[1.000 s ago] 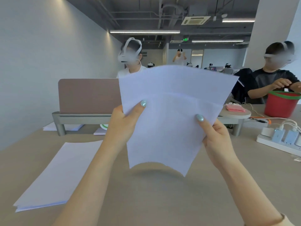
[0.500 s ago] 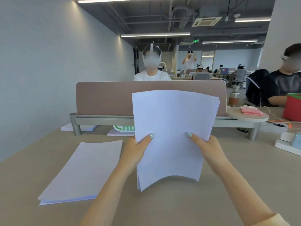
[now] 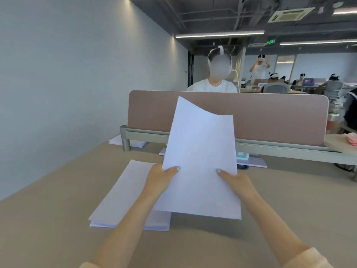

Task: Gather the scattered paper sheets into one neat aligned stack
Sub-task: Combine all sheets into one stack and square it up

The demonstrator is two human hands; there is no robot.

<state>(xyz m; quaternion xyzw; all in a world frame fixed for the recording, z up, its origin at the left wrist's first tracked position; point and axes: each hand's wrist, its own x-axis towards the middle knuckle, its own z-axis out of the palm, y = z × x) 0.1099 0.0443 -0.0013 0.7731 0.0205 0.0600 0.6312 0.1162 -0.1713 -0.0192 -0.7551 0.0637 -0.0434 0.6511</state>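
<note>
A pink divider (image 3: pixel 270 117) stands behind; a paper stack (image 3: pixel 119 198) lies on the desk (image 3: pixel 48 229); left hand (image 3: pixel 159 179) and right hand (image 3: pixel 238 183) pinch the upright sheets (image 3: pixel 201 159) by their side edges, thumbs in front

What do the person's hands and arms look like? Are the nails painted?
Yes. The thumbnails on the left hand and right hand are painted pale mint green. Both forearms are bare, and pale cream sleeves show at the bottom of the picture. No rings or watch can be seen.
</note>
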